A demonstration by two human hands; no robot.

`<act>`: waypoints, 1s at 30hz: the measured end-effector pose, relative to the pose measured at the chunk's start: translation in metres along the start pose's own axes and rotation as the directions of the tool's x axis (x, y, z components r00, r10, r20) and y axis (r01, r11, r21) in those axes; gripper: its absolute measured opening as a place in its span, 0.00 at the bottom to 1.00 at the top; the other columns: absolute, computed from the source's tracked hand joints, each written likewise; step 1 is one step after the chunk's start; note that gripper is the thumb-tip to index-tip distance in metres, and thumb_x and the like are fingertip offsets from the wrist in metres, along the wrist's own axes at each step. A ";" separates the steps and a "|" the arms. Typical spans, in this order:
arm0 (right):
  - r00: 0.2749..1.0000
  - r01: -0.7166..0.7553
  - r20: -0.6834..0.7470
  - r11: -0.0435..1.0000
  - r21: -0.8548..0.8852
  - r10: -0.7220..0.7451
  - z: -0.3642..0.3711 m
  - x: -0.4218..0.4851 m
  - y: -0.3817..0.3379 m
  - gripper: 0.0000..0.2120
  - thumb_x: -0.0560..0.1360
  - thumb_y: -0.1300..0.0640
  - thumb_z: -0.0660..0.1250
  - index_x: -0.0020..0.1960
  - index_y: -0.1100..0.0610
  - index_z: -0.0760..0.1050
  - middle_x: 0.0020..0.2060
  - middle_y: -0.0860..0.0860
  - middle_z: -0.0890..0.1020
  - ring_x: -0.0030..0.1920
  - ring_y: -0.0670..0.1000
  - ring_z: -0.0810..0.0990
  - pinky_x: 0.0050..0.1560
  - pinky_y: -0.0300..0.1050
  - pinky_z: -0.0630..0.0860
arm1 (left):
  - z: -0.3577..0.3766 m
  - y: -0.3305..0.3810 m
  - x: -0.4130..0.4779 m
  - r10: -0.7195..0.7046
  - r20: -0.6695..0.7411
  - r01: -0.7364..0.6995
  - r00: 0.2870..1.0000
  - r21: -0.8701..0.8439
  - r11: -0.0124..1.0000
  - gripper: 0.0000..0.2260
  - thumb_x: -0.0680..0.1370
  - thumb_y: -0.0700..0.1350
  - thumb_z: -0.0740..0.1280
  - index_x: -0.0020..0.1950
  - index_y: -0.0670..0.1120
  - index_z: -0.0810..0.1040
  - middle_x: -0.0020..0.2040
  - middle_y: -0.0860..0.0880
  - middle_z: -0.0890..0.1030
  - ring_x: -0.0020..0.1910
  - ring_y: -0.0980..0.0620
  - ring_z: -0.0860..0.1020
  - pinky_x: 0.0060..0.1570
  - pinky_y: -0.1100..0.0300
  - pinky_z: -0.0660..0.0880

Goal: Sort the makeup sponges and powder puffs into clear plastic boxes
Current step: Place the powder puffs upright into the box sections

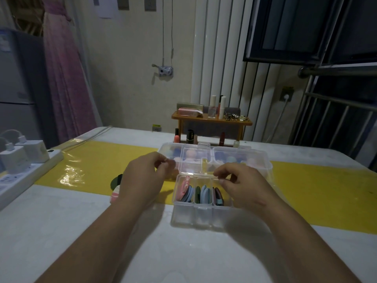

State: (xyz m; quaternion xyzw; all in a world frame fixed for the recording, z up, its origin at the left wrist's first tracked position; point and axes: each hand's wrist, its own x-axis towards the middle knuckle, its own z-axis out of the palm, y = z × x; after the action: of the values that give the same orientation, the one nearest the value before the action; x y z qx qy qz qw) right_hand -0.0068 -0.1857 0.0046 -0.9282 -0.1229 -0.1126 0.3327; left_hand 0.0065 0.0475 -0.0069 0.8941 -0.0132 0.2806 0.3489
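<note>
A small clear box with three compartments sits on the table in front of me. Flat powder puffs in pink, blue, green and dark red stand on edge inside it. Behind it a larger clear box holds rounded makeup sponges under a see-through lid. My right hand pinches the far rim of the small box with thumb and forefinger. My left hand hovers left of the boxes, its fingers curled with nothing visible in them. A dark green puff and a pink-white puff lie loose beside my left wrist.
A yellow mat runs across the white table. A power strip with white chargers lies at the left edge. Beyond the boxes stands a small wooden shelf with cosmetics bottles, and lipsticks under it.
</note>
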 end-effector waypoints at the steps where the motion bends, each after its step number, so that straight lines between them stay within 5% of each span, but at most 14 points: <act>1: 1.000 0.006 0.001 1.000 0.007 -0.006 0.000 0.000 -0.001 0.10 0.80 0.58 0.65 0.57 0.46 0.79 0.46 0.39 0.78 0.43 0.41 0.77 0.45 0.36 0.75 | 0.000 0.002 -0.001 -0.026 -0.019 0.024 0.999 -0.093 0.995 0.04 0.78 0.49 0.67 0.50 0.53 0.80 0.43 0.54 0.82 0.41 0.52 0.79 0.38 0.57 0.71; 7: 1.000 0.018 0.008 1.000 0.000 -0.018 0.000 -0.001 -0.003 0.09 0.80 0.56 0.65 0.57 0.45 0.78 0.51 0.39 0.79 0.45 0.42 0.78 0.50 0.44 0.80 | 0.008 0.010 -0.004 -0.062 0.034 0.071 0.997 -0.419 0.905 0.05 0.76 0.43 0.71 0.48 0.52 0.81 0.43 0.53 0.83 0.43 0.55 0.81 0.37 0.63 0.76; 11: 0.998 0.056 -0.017 0.998 0.029 -0.055 0.001 -0.002 -0.007 0.10 0.80 0.57 0.64 0.55 0.44 0.78 0.46 0.35 0.77 0.46 0.41 0.77 0.49 0.41 0.79 | 0.013 0.012 -0.005 -0.050 0.086 0.086 0.995 -0.490 0.868 0.07 0.75 0.41 0.72 0.44 0.53 0.81 0.38 0.51 0.85 0.39 0.53 0.83 0.42 0.52 0.80; 18: 0.993 0.111 0.002 0.970 0.218 -0.114 0.003 -0.004 -0.015 0.14 0.79 0.60 0.65 0.47 0.40 0.80 0.44 0.34 0.80 0.47 0.38 0.77 0.45 0.35 0.74 | 0.014 0.020 -0.009 0.045 0.171 0.047 0.984 -0.502 0.863 0.05 0.76 0.40 0.72 0.47 0.50 0.82 0.38 0.54 0.85 0.41 0.57 0.83 0.46 0.51 0.81; 22: 0.992 0.125 -0.034 0.969 0.212 -0.121 0.002 -0.006 -0.017 0.10 0.78 0.58 0.66 0.45 0.44 0.80 0.41 0.39 0.81 0.43 0.39 0.76 0.40 0.33 0.71 | 0.012 0.021 -0.011 0.114 0.219 -0.007 0.969 -0.437 0.899 0.06 0.76 0.43 0.71 0.51 0.53 0.82 0.41 0.58 0.83 0.41 0.61 0.79 0.40 0.65 0.77; 25: 0.989 0.106 -0.125 0.953 0.283 -0.073 -0.003 -0.007 -0.016 0.09 0.78 0.61 0.66 0.46 0.48 0.81 0.41 0.43 0.81 0.43 0.45 0.78 0.43 0.43 0.76 | 0.013 0.020 -0.011 0.128 0.209 -0.038 0.969 -0.388 0.921 0.08 0.77 0.45 0.70 0.55 0.53 0.82 0.45 0.59 0.81 0.42 0.58 0.77 0.41 0.64 0.76; 30: 0.978 0.054 -0.209 0.963 0.264 0.002 -0.011 -0.006 -0.011 0.10 0.74 0.64 0.65 0.41 0.51 0.79 0.38 0.48 0.82 0.42 0.53 0.80 0.45 0.55 0.79 | 0.014 0.012 -0.007 0.100 0.169 -0.045 0.981 -0.302 0.952 0.04 0.76 0.45 0.71 0.47 0.53 0.84 0.41 0.58 0.80 0.37 0.64 0.74 0.39 0.63 0.69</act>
State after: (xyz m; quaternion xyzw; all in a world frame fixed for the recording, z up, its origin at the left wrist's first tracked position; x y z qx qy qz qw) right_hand -0.0172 -0.1855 0.0182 -0.8561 -0.1140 -0.1953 0.4647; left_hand 0.0053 0.0280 -0.0112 0.8525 -0.1198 0.2050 0.4657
